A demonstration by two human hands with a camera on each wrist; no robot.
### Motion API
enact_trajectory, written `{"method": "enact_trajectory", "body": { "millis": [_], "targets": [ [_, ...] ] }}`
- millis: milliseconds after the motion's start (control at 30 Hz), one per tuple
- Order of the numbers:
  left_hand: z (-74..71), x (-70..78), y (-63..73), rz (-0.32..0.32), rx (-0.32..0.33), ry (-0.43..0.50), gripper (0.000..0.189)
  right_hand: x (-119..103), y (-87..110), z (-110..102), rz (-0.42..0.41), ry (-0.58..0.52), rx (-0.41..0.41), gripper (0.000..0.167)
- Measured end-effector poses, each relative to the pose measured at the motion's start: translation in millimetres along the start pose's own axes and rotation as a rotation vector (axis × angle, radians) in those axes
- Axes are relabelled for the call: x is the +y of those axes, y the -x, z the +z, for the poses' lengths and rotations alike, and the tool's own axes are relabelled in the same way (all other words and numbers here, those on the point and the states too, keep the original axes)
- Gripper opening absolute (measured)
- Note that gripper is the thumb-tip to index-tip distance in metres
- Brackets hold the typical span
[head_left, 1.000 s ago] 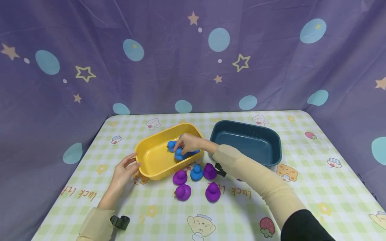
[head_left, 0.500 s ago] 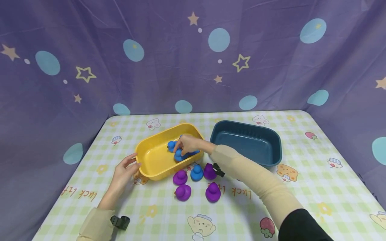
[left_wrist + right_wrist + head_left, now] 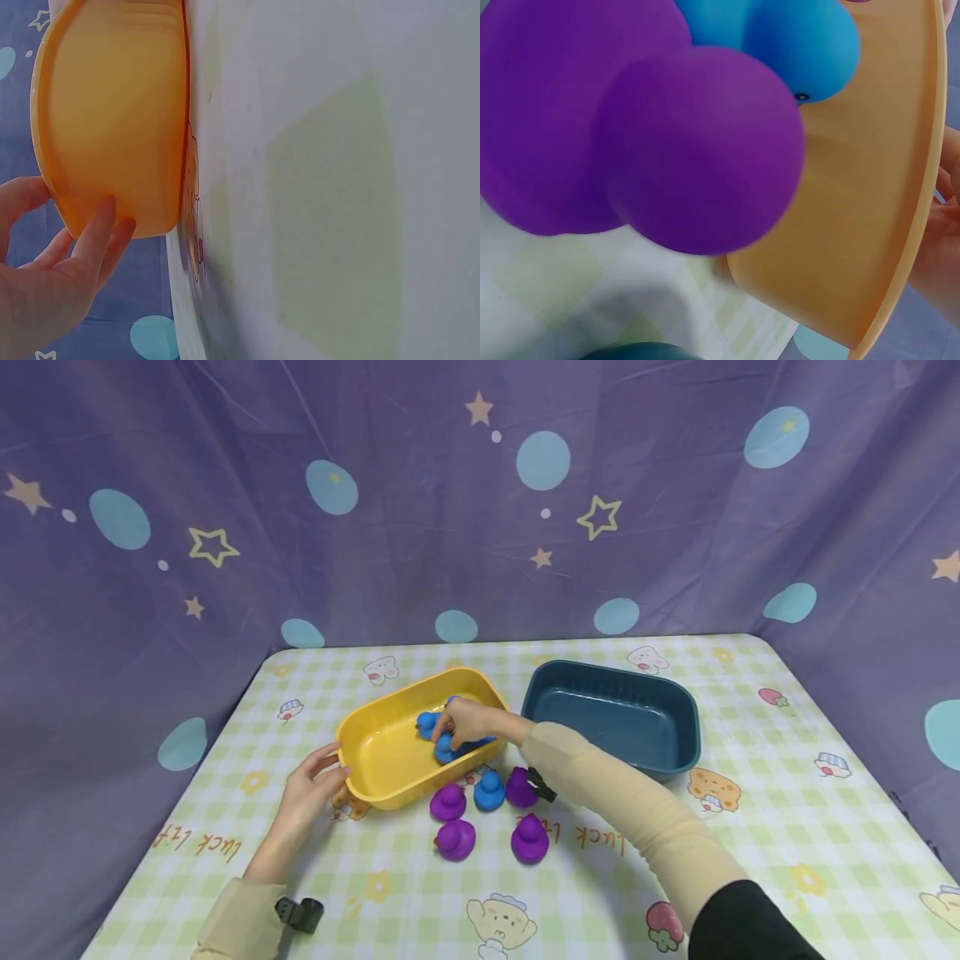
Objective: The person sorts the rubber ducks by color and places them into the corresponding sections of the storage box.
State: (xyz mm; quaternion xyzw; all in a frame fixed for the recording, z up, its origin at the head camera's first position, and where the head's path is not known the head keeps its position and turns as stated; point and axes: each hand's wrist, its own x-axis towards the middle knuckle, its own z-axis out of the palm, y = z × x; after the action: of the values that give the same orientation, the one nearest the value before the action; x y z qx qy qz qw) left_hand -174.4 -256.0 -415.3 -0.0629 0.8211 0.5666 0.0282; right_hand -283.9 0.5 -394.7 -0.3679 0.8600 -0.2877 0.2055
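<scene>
Yellow tub (image 3: 386,752) | left grip (image 3: 307,783): relaxed, touching tub end | right grip (image 3: 472,720): curled over blue duck (image 3: 444,749), hold unclear | change: none within past second; handling seemingly paused

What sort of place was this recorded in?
Probably a staged indoor recording corner: a starry curtain closes off the back and both sides of a cloth-covered table, set with toy ducks and two tubs.
</scene>
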Motion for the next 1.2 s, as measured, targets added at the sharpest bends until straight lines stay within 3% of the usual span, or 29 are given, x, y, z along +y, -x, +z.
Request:
{"method": "enact_trajectory", "body": {
  "millis": [200, 433, 800, 1200],
  "targets": [
    [-0.1, -1.9, -1.2, 0.007, 0.004, -0.006, 0.055, -1, 0.9, 0, 0.002, -0.006, 0.003, 0.024],
    [2.3, -3.1, -1.1, 0.023, 0.029, 0.003, 0.054, 0, 3.2, 1, -0.053, -0.015, 0.006, 0.023],
    [0.1, 2.4, -1.4, -0.014, 0.006, -0.001, 0.054, -1, 5.2, -2, -0.054, -0.054, 0.031, 0.023],
    [0.4, 1.1, -2.3, -0.025, 0.009, -0.001, 0.055, 1, 14.6, -6, -0.133, -0.101, 0.056, 0.024]
  ]
}}
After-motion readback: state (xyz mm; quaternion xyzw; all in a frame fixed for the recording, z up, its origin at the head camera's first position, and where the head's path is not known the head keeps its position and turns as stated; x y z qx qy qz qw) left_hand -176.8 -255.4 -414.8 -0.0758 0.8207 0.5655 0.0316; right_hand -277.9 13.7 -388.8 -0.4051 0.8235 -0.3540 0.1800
